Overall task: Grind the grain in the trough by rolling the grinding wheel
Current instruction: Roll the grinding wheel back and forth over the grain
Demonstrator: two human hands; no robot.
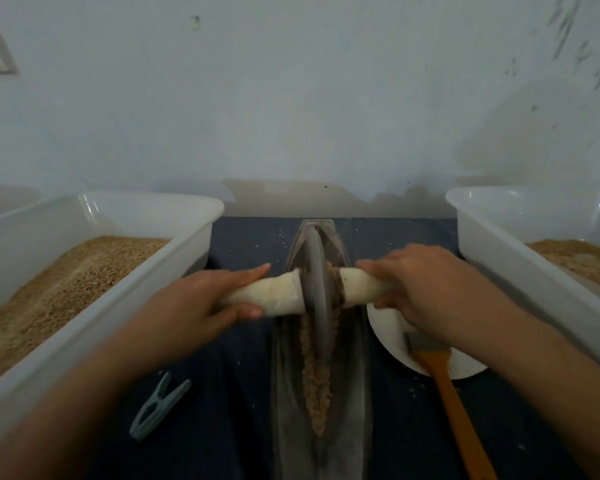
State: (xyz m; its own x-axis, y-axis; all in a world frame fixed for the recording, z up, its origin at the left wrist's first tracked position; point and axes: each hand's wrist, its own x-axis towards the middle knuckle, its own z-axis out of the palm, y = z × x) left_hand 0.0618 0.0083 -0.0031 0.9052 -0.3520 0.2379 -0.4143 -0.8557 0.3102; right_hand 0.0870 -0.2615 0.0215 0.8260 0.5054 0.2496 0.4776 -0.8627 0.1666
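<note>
The wheel (315, 289) stands upright in the trough (352, 375) at the centre of the frame, in the trough's upper half. A line of grain (314, 379) lies along the groove below it, running toward the bottom of the frame. A wrapped handle (274, 294) sticks out on each side of the wheel. The left hand (201, 303) holds the left handle, thumb beneath and fingers laid fairly straight over the top. The right hand (420, 285) is curled round the right handle, close to the wheel.

The step in hand looks to be a rolling stroke, and most of the visible grain sits below the wheel, so the next pass should probably come back down the groove. To do it well, the person should press down evenly on both handles so the wheel stays upright and does not lean onto a trough wall. Both hands should travel together, or the wheel will twist and climb out of the groove. Strokes ought to cover the whole line of grain and stop short of the trough's tips, where grain could be pushed out onto the cloth (236, 237).

A brush (447, 386) lies at lower right, its head on a plate (392, 337), and could sweep strays back in. The right forearm passes just above it, so it might be knocked.
</note>
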